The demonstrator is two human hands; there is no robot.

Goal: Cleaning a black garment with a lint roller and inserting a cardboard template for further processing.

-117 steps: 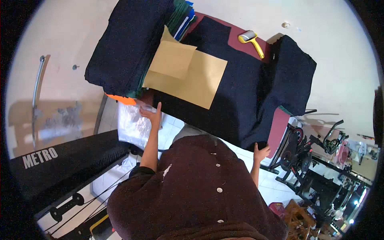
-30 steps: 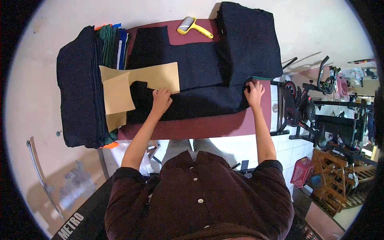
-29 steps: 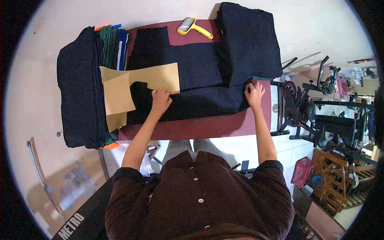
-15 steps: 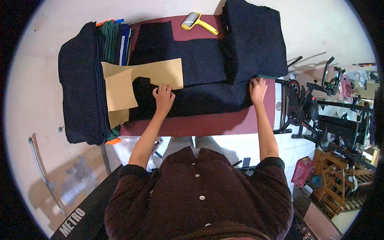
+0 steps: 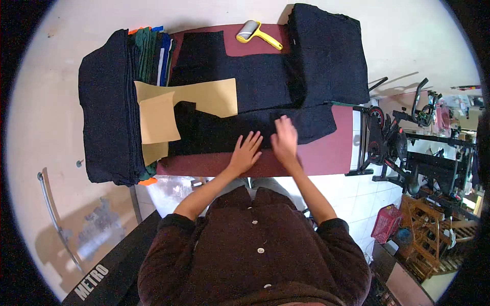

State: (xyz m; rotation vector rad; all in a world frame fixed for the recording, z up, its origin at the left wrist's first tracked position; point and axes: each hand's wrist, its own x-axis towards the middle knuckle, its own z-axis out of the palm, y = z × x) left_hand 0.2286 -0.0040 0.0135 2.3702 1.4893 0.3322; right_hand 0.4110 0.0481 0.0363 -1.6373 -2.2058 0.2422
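Observation:
A piece of black cloth (image 5: 214,132) lies spread along the near side of the dark red tabletop (image 5: 326,153). My left hand (image 5: 246,153) rests flat on its near edge, fingers spread. Just to the right, my right hand (image 5: 285,137) is over the same cloth with its fingers stretched out, slightly blurred; whether it touches the cloth I cannot tell. Neither hand holds anything. Tan paper pattern pieces (image 5: 214,96) lie on the cloth to the left of my hands, one overlapping another. Beyond the near strip, more black cloth (image 5: 263,76) covers the table.
A yellow-handled lint roller (image 5: 268,39) lies at the table's far edge. Folded black cloth (image 5: 332,56) is heaped at the far right. Stacked black cloth (image 5: 107,112) hangs over the left end, beside green and blue folded fabrics (image 5: 148,53). An exercise bike (image 5: 390,132) stands off to the right.
My right hand has come leftward from the cloth's right end to its middle. My left hand has moved right and nearer, away from the paper pattern, and its fingers have spread.

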